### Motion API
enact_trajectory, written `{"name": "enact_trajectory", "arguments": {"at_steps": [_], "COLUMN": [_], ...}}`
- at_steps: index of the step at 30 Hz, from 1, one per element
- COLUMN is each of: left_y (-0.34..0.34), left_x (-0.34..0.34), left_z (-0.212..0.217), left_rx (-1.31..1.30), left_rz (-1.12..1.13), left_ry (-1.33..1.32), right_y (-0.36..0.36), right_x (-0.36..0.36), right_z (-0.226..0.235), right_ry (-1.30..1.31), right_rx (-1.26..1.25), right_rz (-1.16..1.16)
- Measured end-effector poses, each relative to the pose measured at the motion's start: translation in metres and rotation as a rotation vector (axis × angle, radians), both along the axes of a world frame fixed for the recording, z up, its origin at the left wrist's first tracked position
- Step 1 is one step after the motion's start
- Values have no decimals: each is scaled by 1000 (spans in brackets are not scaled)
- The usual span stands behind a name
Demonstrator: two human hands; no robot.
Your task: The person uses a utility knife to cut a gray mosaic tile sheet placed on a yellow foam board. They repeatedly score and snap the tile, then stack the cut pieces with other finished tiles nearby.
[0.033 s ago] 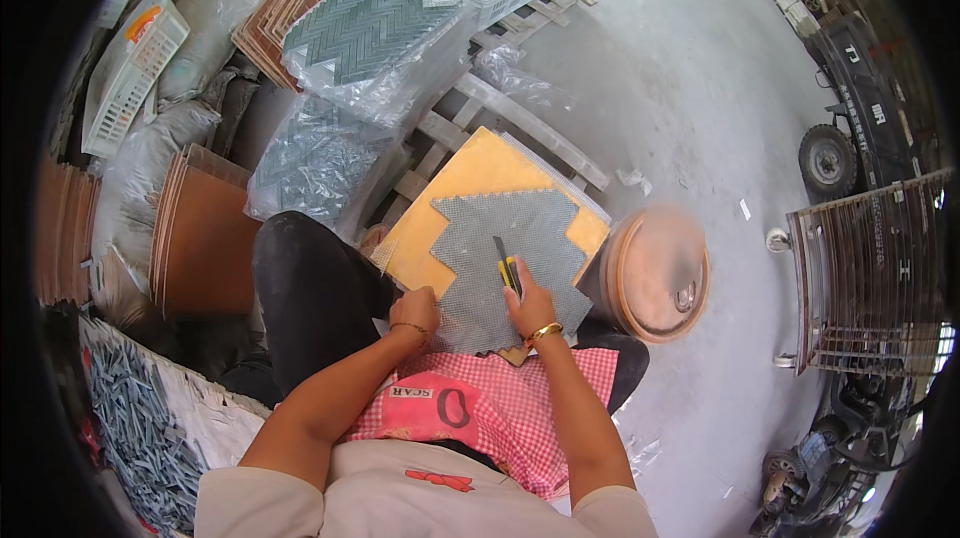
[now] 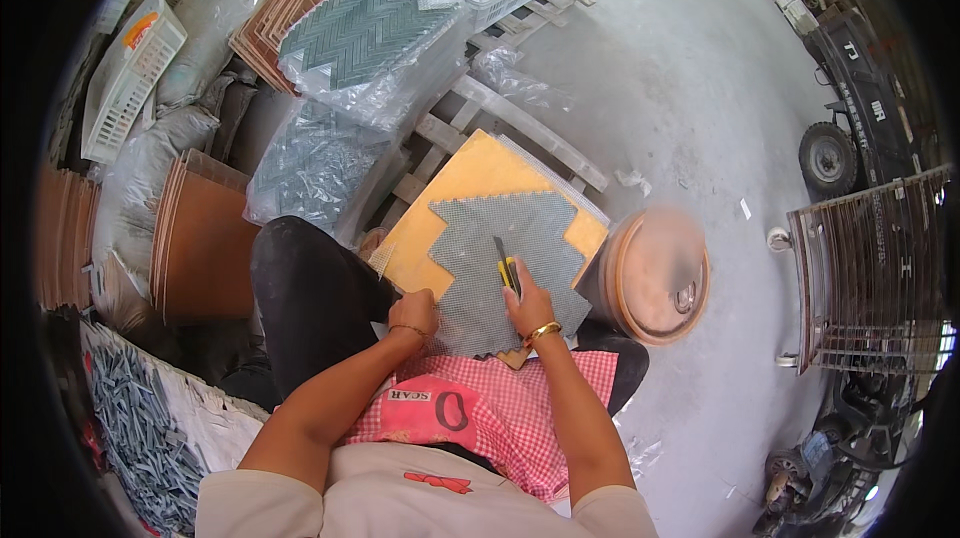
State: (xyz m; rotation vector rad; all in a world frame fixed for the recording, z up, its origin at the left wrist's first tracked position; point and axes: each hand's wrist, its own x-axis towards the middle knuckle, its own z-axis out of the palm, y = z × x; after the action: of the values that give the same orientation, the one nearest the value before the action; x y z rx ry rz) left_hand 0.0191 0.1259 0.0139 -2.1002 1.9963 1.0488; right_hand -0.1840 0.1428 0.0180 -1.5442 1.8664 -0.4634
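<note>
My right hand is closed around a yellow and black utility knife, its blade out and pointing away from me. Below the blade lies a grey mesh-backed mosaic tile sheet with stepped, zigzag edges. The sheet rests on a yellow board set at an angle in front of my lap. At the sheet's near left edge my left hand is curled closed. Whatever is in its fingers, if anything, is hidden. Whether the blade touches the mesh cannot be told.
A round orange-brown lidded bucket stands right of the board. Beyond is a wooden pallet; plastic-wrapped herringbone tile sheets are stacked at far left. Loose tile strips fill a sack near left. A metal-framed cart stands at right.
</note>
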Motion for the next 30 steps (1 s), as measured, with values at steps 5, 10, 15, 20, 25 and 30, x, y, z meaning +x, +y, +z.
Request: {"name": "enact_trajectory", "arguments": {"at_steps": [5,10,15,20,25,30], "left_y": [-57,-141,-155,-151,-147,-145], "left_x": [-13,-28,-16,-21,-23,-23], "left_z": [-4,-20,-23,-28,-27,-32], "left_rx": [-222,-472,-372,-455,-456,-507], "left_rz": [-118,-259,-244,-138,-66,-48], "left_ry": [-23,39,219,265,267,290], "right_y": [-10,-24,-57,-97,-110,-104], "right_x": [-9,22,33,43,51,58], "right_z": [-25,-4,10,20,21,25], "right_ry": [-186,-346,-70,149,282,378], "right_rx": [-47,-50,-160,54,139,160], "right_rz": [-261,-349,-59,211,305,295]}}
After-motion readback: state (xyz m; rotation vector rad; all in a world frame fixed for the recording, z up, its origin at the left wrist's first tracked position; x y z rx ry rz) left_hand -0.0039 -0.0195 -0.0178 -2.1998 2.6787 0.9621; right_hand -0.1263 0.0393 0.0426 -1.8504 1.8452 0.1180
